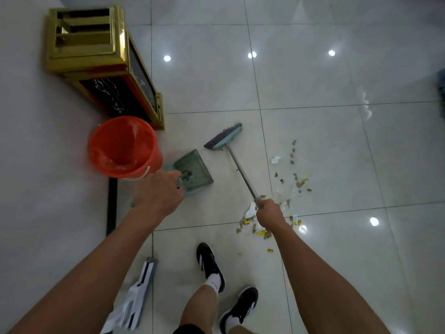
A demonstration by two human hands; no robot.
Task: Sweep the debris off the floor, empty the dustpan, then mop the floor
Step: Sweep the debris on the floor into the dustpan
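Sweeping stage, seen from above. The left hand (pixel 157 196) has its grip curled round the handle of the dustpan (pixel 192 171), which lies just beside the orange bucket (pixel 122 147) with a little dark matter already in it. The right hand (pixel 269 213) grips the end of the broom (pixel 225 137) handle; the broom head is out ahead, beside the pan mouth and well apart from most of the debris (pixel 292 162). That debris, brown bits, yellow scraps and torn paper, is scattered on the floor (pixel 313 80) to the right of the handle and back toward the shoes. The mop (pixel 138 292) lies unused at lower left.

To sweep well, it seems best to set the bristles beyond the farthest scraps and draw short, low strokes leftward, with the pan lip pressed flat on the tile. Light paper may skip under the lip.
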